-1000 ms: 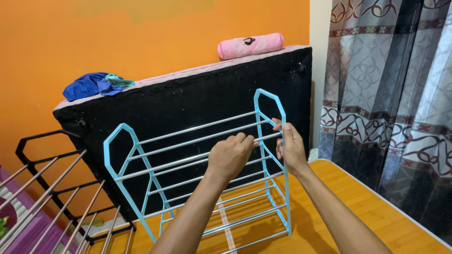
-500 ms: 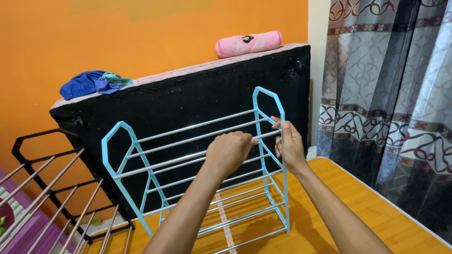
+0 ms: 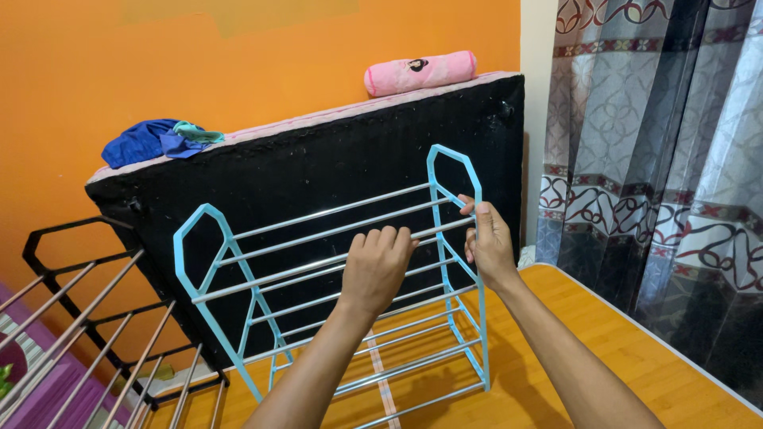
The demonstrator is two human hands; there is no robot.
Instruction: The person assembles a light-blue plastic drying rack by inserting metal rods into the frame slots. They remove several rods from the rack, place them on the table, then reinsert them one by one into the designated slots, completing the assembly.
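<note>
Gripping one blue rack (image 3: 238, 262), two hands: left hand (image 3: 375, 270), right hand (image 3: 489, 246), one black rack (image 3: 79, 286)

The black rack (image 3: 95, 318) is cut off by the left and bottom edges. The left hand (image 3: 375, 268) hides part of a metal rod (image 3: 302, 266). The curtain (image 3: 660, 159) runs past the right edge.

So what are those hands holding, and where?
Left hand grips a silver metal rod of the light-blue shoe rack; right hand grips its blue plastic side frame.
</note>
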